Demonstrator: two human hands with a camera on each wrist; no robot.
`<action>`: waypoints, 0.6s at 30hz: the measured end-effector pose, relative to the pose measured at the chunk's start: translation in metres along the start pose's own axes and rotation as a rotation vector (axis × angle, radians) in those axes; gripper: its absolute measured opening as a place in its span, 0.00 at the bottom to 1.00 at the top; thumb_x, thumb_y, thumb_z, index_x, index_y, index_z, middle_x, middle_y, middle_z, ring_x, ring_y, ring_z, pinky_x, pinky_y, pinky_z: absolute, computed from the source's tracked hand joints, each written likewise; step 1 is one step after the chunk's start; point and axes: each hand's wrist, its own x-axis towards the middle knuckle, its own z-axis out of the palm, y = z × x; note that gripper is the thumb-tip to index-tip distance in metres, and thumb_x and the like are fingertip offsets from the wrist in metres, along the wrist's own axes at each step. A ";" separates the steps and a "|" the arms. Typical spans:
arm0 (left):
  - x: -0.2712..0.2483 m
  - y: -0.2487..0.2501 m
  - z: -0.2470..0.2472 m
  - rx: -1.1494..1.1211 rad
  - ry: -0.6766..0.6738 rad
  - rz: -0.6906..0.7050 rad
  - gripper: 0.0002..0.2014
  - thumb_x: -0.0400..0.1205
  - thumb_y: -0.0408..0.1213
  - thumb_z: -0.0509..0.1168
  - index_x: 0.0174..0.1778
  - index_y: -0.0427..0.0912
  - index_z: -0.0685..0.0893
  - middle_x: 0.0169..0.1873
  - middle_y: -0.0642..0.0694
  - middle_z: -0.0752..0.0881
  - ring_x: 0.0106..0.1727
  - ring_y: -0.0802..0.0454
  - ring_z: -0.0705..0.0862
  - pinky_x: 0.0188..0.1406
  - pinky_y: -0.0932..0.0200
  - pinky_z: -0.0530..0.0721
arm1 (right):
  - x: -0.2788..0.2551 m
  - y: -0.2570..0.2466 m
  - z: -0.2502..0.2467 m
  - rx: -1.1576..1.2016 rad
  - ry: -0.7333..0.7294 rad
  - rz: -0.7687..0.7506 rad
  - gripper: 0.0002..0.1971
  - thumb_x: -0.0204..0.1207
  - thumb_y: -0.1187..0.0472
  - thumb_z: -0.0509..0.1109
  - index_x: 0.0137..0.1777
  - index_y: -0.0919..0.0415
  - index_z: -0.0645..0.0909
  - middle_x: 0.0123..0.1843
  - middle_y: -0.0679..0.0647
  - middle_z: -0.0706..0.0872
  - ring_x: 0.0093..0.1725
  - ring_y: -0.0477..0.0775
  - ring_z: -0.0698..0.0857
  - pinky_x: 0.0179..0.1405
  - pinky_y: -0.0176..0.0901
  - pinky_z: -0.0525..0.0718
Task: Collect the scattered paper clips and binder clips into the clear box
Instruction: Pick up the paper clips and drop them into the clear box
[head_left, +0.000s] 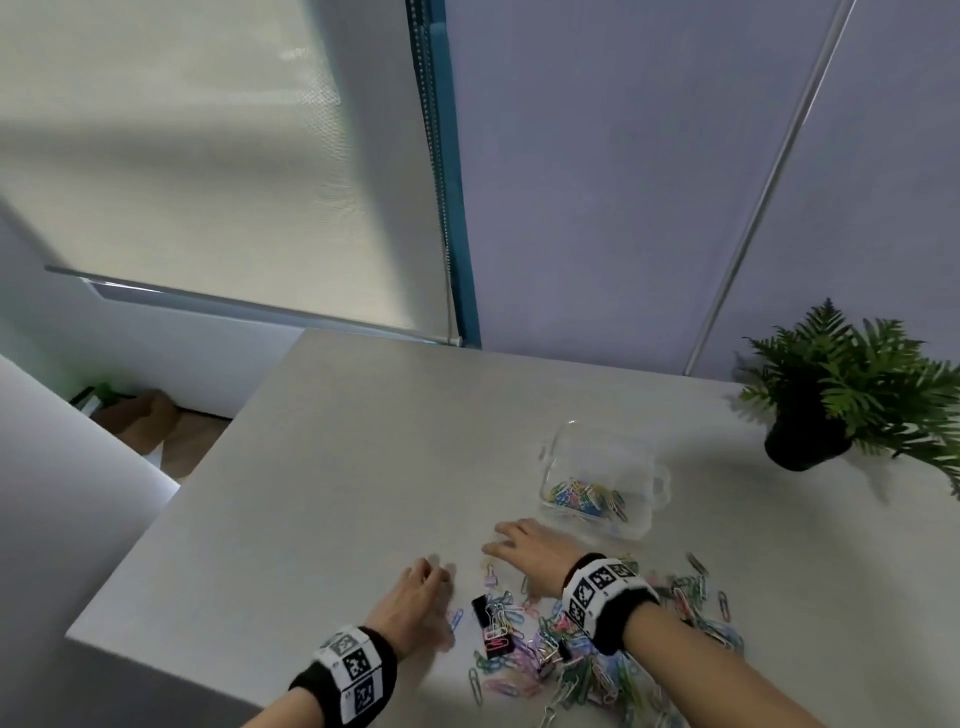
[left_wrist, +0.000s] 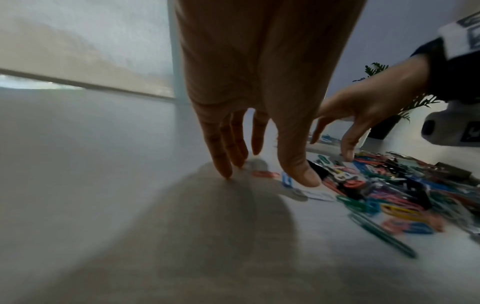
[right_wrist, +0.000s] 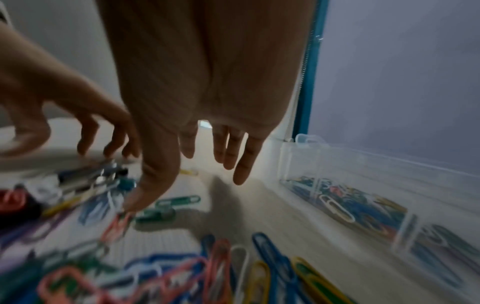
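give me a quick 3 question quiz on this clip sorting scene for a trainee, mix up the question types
1. True or false: the clear box already holds some coloured paper clips.
2. Multiple choice: where does the potted plant stand relative to the box? A) to its right B) to its left C) inside it
3. Short answer: is the left hand or the right hand gripping a clip at this moment?

Key
1. True; clips lie in the bottom of the box, while the loose pile is on the table.
2. A
3. Neither; both hands are spread with straight fingers over the table at the edge of the pile.
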 end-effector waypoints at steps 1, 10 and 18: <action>-0.002 0.003 0.006 -0.019 0.016 -0.014 0.37 0.73 0.44 0.71 0.75 0.42 0.62 0.68 0.44 0.67 0.68 0.48 0.69 0.72 0.57 0.69 | 0.002 -0.002 0.002 -0.044 -0.036 -0.014 0.42 0.67 0.67 0.76 0.77 0.55 0.57 0.81 0.63 0.54 0.79 0.64 0.57 0.77 0.58 0.60; 0.006 0.019 0.036 -0.107 0.104 0.086 0.38 0.67 0.49 0.75 0.69 0.42 0.66 0.58 0.49 0.66 0.56 0.55 0.64 0.61 0.62 0.70 | -0.006 0.007 0.019 0.024 0.179 -0.058 0.20 0.71 0.69 0.70 0.62 0.61 0.72 0.62 0.59 0.75 0.60 0.60 0.73 0.49 0.46 0.73; 0.003 0.024 0.046 -0.165 0.145 0.137 0.28 0.68 0.49 0.70 0.60 0.39 0.74 0.52 0.55 0.66 0.53 0.57 0.67 0.52 0.68 0.68 | -0.008 0.004 0.033 0.148 0.219 0.041 0.15 0.72 0.62 0.71 0.57 0.64 0.74 0.58 0.59 0.77 0.57 0.58 0.75 0.50 0.47 0.73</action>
